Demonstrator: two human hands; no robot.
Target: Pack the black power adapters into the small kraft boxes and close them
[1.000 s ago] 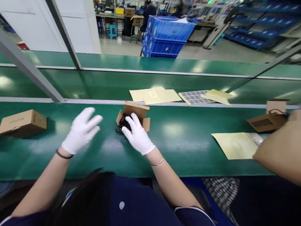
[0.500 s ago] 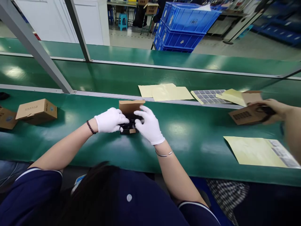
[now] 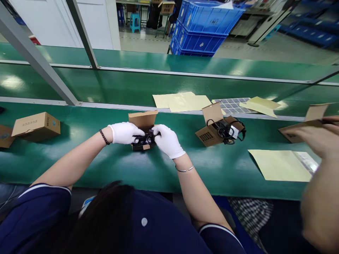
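A small open cardboard box (image 3: 142,120) stands on the green belt (image 3: 106,162) in front of me, flap up. A black corded part (image 3: 144,140) sits in its mouth. My left hand (image 3: 124,132), in a white glove, presses on the part from the left. From the right, my gloved right hand (image 3: 166,141) grips the same part and cable. Both hands touch the box's front.
A second open box with a black cable (image 3: 221,130) lies on the belt to the right. A co-worker's hand (image 3: 316,139) holds another box (image 3: 312,118) at far right. Closed boxes (image 3: 37,126) sit at left. Yellow sheets (image 3: 278,164) and a label sheet (image 3: 233,104) lie nearby.
My left hand came in from the left and joined the right on the box's black part. A second open box with cable now lies to the right; the co-worker's hand moved away.
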